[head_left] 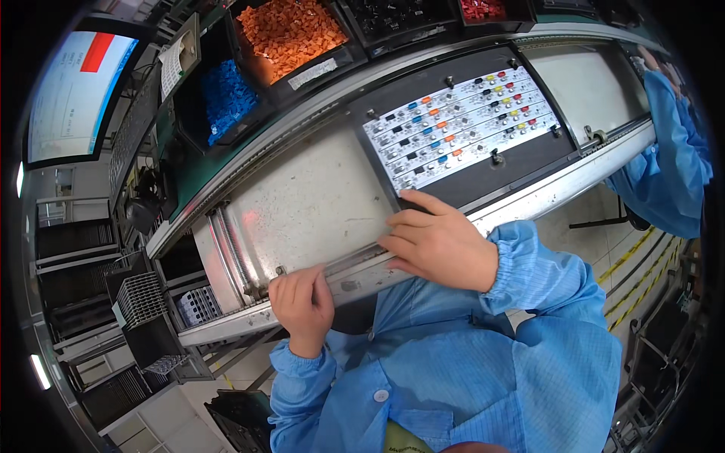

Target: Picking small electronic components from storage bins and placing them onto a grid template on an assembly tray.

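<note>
A black carrier tray [483, 175] sits on the conveyor, tilted in the picture. It holds a white panel of circuit boards [457, 124] fitted with rows of small black, blue, orange, yellow and red parts. My right hand [449, 245] reaches over the near rail with its fingers spread and slightly bent. One fingertip is at the tray's near left corner; nothing shows in this hand. To the left, my left hand [302, 306] is closed over the near metal rail [355, 283], its fingers together and the thumb beside them.
Behind the conveyor stand bins of blue parts [226, 98], orange parts [291, 38], black parts [389, 19] and red parts [483, 9]. A monitor [79, 94] is at far left. A co-worker's blue sleeve [664, 151] shows at right. Racks [140, 298] stand lower left.
</note>
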Demonstrator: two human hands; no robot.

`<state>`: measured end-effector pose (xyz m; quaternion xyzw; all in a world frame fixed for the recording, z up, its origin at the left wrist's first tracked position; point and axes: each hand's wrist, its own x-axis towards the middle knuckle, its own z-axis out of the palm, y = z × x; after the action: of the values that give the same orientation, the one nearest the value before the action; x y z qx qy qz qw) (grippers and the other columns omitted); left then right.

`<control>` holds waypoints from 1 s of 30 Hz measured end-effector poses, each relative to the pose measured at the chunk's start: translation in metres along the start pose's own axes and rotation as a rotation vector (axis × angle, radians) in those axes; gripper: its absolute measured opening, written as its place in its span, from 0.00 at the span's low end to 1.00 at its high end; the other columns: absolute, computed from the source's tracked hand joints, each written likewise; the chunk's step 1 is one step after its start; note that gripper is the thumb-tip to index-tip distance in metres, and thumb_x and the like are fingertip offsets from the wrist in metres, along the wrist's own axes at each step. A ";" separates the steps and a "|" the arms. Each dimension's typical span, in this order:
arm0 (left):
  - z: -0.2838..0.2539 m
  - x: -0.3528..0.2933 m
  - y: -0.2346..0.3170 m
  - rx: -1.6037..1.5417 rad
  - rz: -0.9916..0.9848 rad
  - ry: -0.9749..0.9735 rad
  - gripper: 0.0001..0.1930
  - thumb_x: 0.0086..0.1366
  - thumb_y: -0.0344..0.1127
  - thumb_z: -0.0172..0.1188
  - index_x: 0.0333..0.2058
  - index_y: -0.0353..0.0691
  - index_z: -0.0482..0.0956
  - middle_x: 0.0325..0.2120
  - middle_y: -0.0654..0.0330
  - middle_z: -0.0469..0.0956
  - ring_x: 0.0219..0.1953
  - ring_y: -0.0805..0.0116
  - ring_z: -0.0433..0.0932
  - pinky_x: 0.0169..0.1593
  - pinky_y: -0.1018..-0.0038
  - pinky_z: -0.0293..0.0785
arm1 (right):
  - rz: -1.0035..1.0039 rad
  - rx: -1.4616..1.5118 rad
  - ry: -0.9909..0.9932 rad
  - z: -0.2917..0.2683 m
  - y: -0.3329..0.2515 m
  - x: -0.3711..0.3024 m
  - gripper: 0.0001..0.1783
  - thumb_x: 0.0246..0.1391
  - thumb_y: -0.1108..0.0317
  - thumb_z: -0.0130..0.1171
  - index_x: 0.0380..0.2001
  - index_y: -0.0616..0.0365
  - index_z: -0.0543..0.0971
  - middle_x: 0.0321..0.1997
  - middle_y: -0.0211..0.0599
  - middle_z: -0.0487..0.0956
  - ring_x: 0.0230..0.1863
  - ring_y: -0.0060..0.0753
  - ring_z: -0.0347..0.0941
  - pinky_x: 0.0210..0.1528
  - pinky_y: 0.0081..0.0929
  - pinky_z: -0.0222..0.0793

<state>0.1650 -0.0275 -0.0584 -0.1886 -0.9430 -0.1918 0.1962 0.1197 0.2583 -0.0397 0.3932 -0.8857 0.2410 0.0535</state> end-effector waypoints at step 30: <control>0.112 0.229 0.053 -0.197 0.345 -0.192 0.03 0.60 0.29 0.69 0.33 0.44 0.85 0.30 0.65 0.83 0.42 0.63 0.80 0.63 0.51 0.58 | 0.076 0.071 0.209 0.031 -0.003 -0.001 0.13 0.55 0.60 0.70 0.40 0.53 0.83 0.42 0.32 0.83 0.58 0.36 0.78 0.66 0.42 0.70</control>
<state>-0.0399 0.1309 -0.0367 -0.3828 -0.8878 -0.2275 0.1160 0.1254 0.2427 -0.0657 0.3338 -0.8804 0.3137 0.1226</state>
